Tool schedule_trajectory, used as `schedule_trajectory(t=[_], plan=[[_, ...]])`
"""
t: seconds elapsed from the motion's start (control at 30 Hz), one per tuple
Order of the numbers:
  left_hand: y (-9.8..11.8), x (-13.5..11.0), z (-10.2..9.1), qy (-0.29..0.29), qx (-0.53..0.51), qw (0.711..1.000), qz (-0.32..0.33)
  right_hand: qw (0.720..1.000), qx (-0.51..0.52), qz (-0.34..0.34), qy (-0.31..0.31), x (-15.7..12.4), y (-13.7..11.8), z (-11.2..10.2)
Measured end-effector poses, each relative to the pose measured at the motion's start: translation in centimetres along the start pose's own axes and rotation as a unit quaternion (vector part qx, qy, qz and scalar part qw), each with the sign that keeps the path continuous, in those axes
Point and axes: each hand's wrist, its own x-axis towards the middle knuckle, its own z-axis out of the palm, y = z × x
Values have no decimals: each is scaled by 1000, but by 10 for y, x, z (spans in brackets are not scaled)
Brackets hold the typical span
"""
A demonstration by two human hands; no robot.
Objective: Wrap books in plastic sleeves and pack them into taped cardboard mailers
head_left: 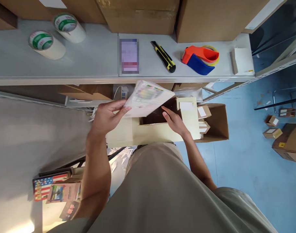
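My left hand [108, 116] is closed on a flat white packet [148, 98], thumb on top and fingers beneath. The packet seems wrapped in clear plastic, with a blurred green and yellow print on it; its exact kind I cannot make out. Below its right edge lies a dark-insided open carton [162, 120], set among pale yellow boards or sheets [157, 134]. My right hand [174, 121] is over the carton's right side, thumb and fingers apart, with nothing in it. A white label [186, 106] lies on the yellow surface beside it.
On the grey shelf [96, 55] ahead are two tape rolls [47, 45], a box cutter [163, 56], an orange and blue tape dispenser [200, 60] and white cards [243, 61]. A cardboard box [217, 124] with small boxes stands right; picture books [58, 189] lie lower left.
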Motion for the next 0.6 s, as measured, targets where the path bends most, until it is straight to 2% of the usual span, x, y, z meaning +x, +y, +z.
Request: schedule_trajectory(t=[0.07, 0.13, 0.23, 0.33, 0.43, 0.5, 0.6], plan=[[8, 10, 13, 3, 59, 998, 4, 996, -87, 10, -17, 4, 20, -30], [5, 20, 30, 6, 76, 997, -23, 991, -130, 17, -30, 7, 38, -51], [-13, 30, 56, 34, 48, 996, -72, 989, -146, 9, -34, 8, 59, -70], [-31, 36, 76, 38, 51, 994, -86, 990, -139, 1, -40, 7, 72, -81], [-39, 44, 92, -27, 137, 988, -59, 991, -129, 2, -43, 6, 82, -88], [-43, 54, 103, -83, 205, 974, -45, 992, -122, 0, -39, 7, 86, -91], [-56, 74, 125, -155, 263, 950, -57, 993, -113, 1, -31, 7, 89, -90]])
